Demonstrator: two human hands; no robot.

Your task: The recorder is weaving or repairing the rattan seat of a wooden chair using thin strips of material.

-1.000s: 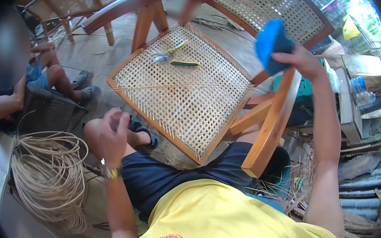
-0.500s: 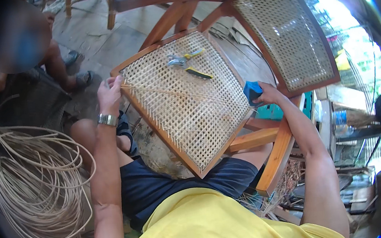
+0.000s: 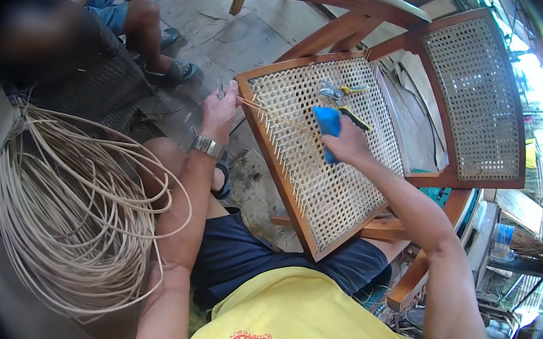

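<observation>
cane seat (image 3: 339, 195) juts over the shorts (image 3: 227, 255); the right hand (image 3: 350, 142) grips a blue wad (image 3: 327, 121) above it, yellow-handled pruners (image 3: 356, 89) near, uncovered weave reaching the near corner. left hand (image 3: 219, 117) meets the left rim (image 3: 279, 172); its grip i cannot tell.

The left forearm (image 3: 187, 210) slanted up and inward, bringing the left hand (image 3: 217, 117) to the upper-left corner of the seat (image 3: 303, 232), its fingers (image 3: 230, 95) bunched, though just how they closed was hard to tell. The right elbow (image 3: 445, 243) was bent, the right forearm (image 3: 408, 195) crossed the lower-right edge, and the right hand (image 3: 348, 141) was clenched over the middle.
</observation>
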